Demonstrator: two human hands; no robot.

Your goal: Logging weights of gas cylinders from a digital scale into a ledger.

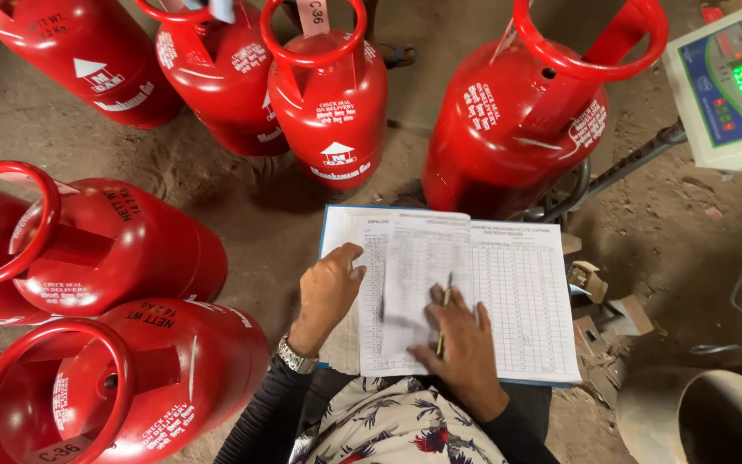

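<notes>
A ruled record book (pixel 521 292) with printed tables lies open on my lap, a loose sheet (pixel 418 266) blurred over its left page. My left hand (pixel 328 292), with a metal wristwatch, rests flat on the left page, fingers curled at the paper's edge. My right hand (pixel 461 348) holds a pen (pixel 444 314) upright against the page near the book's fold. Both arms wear dark sleeves.
Several red gas cylinders stand around me: one (pixel 521 116) on a weighing platform ahead, one (pixel 328 107) in the middle, others to the left (pixel 122 249). A white digital scale display (pixel 732 86) with green digits sits upper right. Cardboard scraps (pixel 599 288) and a metal pipe (pixel 706 417) lie at right.
</notes>
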